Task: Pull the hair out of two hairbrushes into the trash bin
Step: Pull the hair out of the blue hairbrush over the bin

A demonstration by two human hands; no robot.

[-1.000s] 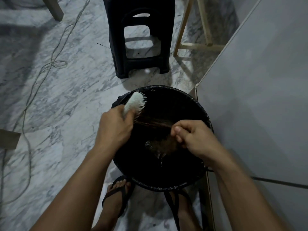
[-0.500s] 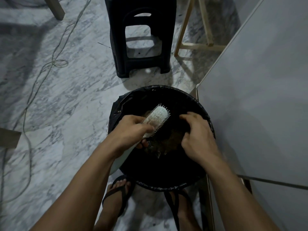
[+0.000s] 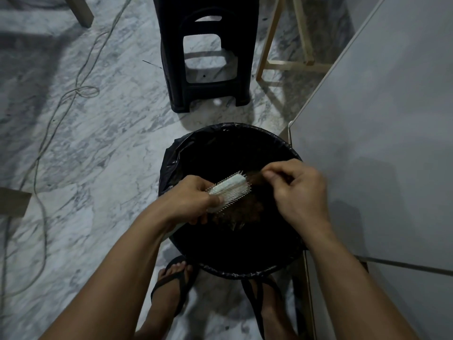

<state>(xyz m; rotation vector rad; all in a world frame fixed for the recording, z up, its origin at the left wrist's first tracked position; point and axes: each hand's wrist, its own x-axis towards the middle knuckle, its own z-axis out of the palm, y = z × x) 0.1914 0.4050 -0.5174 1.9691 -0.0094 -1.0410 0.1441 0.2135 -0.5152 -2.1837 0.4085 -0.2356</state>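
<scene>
You have a white hairbrush (image 3: 229,190) with pale bristles over a trash bin (image 3: 289,153) lined in glossy black plastic. The hair (image 3: 239,212) heaped inside it is dull reddish brown. Your floor (image 3: 98,148) is white marble veined in grey. The stool (image 3: 206,52) beyond is plain black, the wooden frame (image 3: 289,66) pale tan, your sandals (image 3: 171,285) black, and the cabinet (image 3: 380,133) flat grey.

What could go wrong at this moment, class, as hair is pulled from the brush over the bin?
The right hand pinches hair at the tip of the white hairbrush; strands could snap and stay in the bristles. The left hand holds the brush over the lined trash bin; a hard tug might drop it in.
</scene>
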